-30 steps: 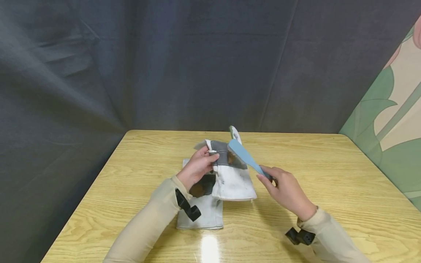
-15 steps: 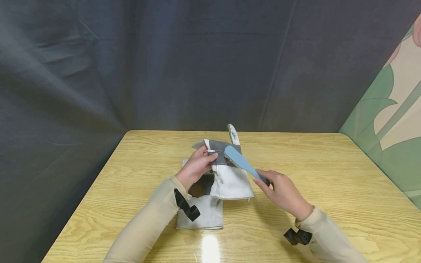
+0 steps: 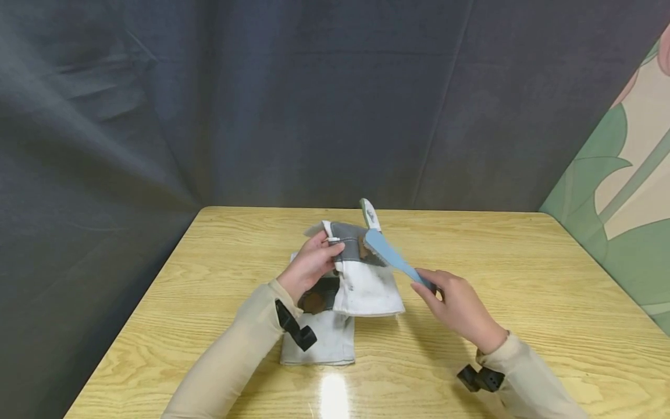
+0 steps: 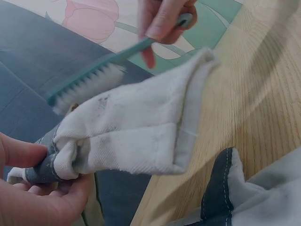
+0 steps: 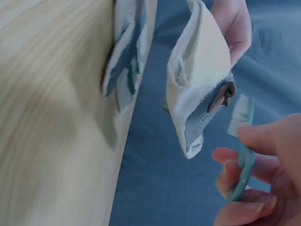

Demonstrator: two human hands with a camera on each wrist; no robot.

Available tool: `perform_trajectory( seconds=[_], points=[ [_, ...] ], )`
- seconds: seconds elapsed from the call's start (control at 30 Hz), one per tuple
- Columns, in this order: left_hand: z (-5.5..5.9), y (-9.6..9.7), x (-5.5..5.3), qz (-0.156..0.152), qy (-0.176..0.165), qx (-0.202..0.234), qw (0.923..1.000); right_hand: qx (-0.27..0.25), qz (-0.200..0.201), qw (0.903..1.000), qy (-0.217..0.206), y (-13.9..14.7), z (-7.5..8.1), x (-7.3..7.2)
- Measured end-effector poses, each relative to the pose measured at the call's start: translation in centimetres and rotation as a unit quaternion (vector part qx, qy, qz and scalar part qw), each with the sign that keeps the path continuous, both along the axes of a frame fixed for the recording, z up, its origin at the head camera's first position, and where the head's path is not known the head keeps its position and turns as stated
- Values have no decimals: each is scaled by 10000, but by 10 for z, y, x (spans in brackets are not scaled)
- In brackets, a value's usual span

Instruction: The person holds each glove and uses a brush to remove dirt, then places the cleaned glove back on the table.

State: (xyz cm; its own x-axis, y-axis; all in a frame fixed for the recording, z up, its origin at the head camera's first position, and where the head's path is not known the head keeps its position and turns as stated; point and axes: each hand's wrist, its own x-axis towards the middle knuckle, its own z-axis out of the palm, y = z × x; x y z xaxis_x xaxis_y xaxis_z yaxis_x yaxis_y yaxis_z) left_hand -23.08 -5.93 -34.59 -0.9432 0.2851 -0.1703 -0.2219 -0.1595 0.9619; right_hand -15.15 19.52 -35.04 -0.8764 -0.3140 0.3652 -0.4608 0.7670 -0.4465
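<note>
My left hand [image 3: 310, 265] pinches a white canvas work glove [image 3: 368, 289] with a dark grey band, lifted off the table. A brown lumpy smear [image 5: 221, 97] sits on the band. In my right hand [image 3: 462, 308] is the handle of a blue brush [image 3: 389, 253] with white bristles [image 4: 89, 89]. The bristles hover at the smear; the right wrist view shows a small gap between them. A second work glove [image 3: 320, 343], with a grey band and a round brown mark, lies on the table beneath the left hand.
The light wooden table [image 3: 513, 262] spreads out around both hands. Dark cloth [image 3: 335, 105] hangs behind it and on the left. A panel with a leaf pattern [image 3: 617, 192] stands to the right.
The brush swept left over the grey band, then came back right, uncovering part of the brown smear. The held glove shifted slightly left. The glove on the table stayed put.
</note>
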Motion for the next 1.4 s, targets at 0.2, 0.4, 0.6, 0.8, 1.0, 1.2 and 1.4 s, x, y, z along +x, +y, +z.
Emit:
perform_trajectory(
  seconds=[0.2,0.4,0.6,0.8,1.0,1.2,1.4],
  points=[
    [0,2,0,-99,55,4,9999,-121,27,9994,311,-11,6,-4],
    [0,4,2,-127,103,-65,9998,5,172,9998,38,-19,6,-5],
    [3,2,2,-94,123,-16,9999,17,80,9998,-180,-13,3,-3],
    [5,0,2,-114,81,-24,9999,5,85,9997,-236,-6,-1,-2],
    [5,-1,1,-105,23,-62,9999,37,28,9996,-263,-1,-4,0],
    [5,0,3,-120,45,8,9999,-71,-29,9998,190,-1,0,-2],
    [3,4,4,-115,96,-36,9999,-129,9,9996,245,-11,4,-3]
  ],
)
